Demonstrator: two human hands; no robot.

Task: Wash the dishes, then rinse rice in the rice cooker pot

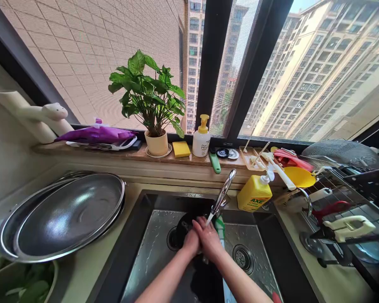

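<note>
Both my hands meet over the steel sink [151,248], under the thin water stream from the chrome tap [222,193]. My left hand [191,243] is curled against my right hand [208,239], whose fingers lie over it and point left. A dark round object [185,225], maybe a pan or lid, lies in the sink just beyond them. A green and white thing [220,229] stands right beside my right hand. Whether either hand grips anything is hidden.
A steel wok [66,214] sits on the counter left. A yellow AXE bottle [254,193] stands by the tap. The sill holds a potted plant [151,105], a soap pump [201,139], a yellow sponge [181,149] and utensils. A dish rack [344,210] fills the right.
</note>
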